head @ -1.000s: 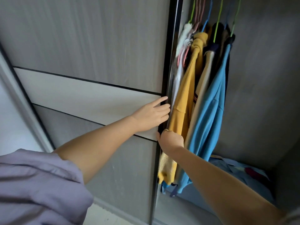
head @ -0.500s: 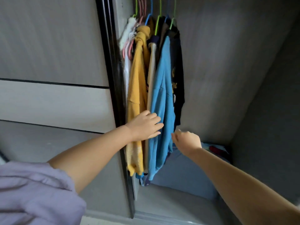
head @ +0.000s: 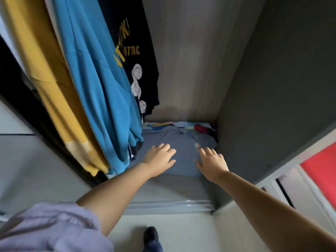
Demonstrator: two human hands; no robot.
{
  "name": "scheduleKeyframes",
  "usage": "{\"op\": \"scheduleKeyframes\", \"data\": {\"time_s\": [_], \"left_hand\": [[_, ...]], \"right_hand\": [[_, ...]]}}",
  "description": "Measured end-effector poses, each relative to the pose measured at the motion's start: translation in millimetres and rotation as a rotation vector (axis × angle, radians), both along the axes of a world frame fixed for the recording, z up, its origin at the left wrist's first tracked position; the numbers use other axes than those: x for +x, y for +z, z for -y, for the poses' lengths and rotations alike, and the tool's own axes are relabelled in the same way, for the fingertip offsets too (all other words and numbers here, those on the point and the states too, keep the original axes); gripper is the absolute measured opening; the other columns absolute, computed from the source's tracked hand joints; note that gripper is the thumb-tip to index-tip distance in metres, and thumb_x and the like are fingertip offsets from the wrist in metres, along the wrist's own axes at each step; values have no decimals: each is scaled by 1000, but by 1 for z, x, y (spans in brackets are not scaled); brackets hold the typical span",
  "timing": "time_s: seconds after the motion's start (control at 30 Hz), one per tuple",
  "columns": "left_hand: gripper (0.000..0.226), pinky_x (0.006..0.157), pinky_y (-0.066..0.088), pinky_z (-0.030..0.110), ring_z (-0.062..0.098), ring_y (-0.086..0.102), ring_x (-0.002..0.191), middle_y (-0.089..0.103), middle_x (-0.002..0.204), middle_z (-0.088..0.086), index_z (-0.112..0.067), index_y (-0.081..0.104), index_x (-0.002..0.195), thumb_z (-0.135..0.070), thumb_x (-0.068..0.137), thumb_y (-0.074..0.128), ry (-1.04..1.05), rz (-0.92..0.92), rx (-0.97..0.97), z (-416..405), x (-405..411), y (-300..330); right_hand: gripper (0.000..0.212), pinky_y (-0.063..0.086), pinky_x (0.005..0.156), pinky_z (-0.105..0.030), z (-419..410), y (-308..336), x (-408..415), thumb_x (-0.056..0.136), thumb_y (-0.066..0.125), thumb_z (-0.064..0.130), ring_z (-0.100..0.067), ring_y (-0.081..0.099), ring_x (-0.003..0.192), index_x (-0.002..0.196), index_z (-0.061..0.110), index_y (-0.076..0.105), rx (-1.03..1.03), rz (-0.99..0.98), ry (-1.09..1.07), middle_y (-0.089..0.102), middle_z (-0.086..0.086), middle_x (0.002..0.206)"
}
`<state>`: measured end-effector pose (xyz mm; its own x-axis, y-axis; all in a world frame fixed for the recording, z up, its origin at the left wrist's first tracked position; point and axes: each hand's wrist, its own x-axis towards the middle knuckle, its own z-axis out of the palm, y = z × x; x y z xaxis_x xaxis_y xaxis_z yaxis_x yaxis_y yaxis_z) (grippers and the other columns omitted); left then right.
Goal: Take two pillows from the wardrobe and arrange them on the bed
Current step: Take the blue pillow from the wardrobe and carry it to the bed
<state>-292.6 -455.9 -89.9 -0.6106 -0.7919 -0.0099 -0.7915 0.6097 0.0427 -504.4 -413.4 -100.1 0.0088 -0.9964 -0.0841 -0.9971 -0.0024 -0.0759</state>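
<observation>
Grey-blue cotton lies under both our palms: the top pillow (head: 181, 148) sits on the wardrobe floor (head: 172, 186), under the hanging clothes. Our left hand (head: 160, 159) rests flat on its near left part, fingers spread, its grip open and holding nothing. Our right hand (head: 212, 162) hovers or touches at the near right edge, also open; we cannot tell if it presses down. The pillow lies straight ahead of both hands, its long axis running left to right across the compartment, so each hand is near one end. Behind it a patterned fabric (head: 190, 125) peeks out, perhaps a second pillow. The blue garment (head: 98, 79) hangs just beside our left wrist and overlaps the pillow's left corner.
</observation>
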Motion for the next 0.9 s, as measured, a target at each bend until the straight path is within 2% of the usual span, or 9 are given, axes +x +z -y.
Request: {"op": "scheduleKeyframes", "data": {"time_s": [0.1,0.27,0.5,0.63,0.7,0.77,0.8,0.83,0.9], "left_hand": [[38,88,43,37,26,51,114,54,122,5,-16,50,126,-38,96,43,33,-23,49,33,-14,-16],[43,91,47,39,28,53,116,54,129,8,-16,48,132,-40,96,43,47,12,134,107,-33,-50],[45,92,43,39,30,50,115,53,125,11,-16,43,135,-38,95,42,106,82,240,201,-57,-115],[49,94,43,37,28,49,121,52,129,9,-16,40,138,-36,94,44,190,93,312,239,-66,-184],[52,95,43,34,25,49,123,52,132,10,-15,39,141,-33,93,46,230,78,339,253,-66,-232],[54,98,43,34,26,50,125,52,136,11,-14,40,141,-30,91,52,260,57,304,270,-64,-275],[55,100,43,36,28,50,126,51,139,12,-13,41,141,-28,90,55,273,54,263,281,-62,-293],[57,101,44,39,29,50,128,50,140,14,-11,44,140,-25,87,60,278,52,216,292,-61,-307],[63,97,49,42,32,55,124,56,136,17,-8,53,133,-19,75,74,247,41,131,316,-62,-330]], "right_hand": [[57,37,99,-44,31,-18,-7,94,42,37,-29,41,128,145,19,26,62,24,-9,43,-8,140],[54,37,103,-42,102,-48,-21,96,41,38,-28,32,137,144,17,29,145,101,-49,38,-8,148],[58,41,100,-37,182,-109,-54,95,42,44,-25,43,131,146,19,28,188,104,-123,42,-6,147],[55,42,99,-40,241,-169,-70,94,47,40,-29,48,126,142,14,37,233,99,-100,48,-11,140],[54,52,86,-42,270,-211,-71,87,63,35,-33,61,110,130,5,53,203,84,-10,61,-18,123],[56,58,59,-37,299,-250,-71,61,87,32,-30,72,78,103,0,70,166,11,56,73,-17,92],[57,57,53,-34,313,-267,-71,51,91,31,-28,72,71,96,0,73,125,-2,68,74,-15,85],[58,57,55,-33,329,-284,-71,50,91,30,-28,72,73,96,-1,72,90,-12,97,74,-16,86],[62,55,79,-38,362,-315,-76,69,80,27,-32,67,98,119,-2,60,68,42,141,67,-21,110]]}}
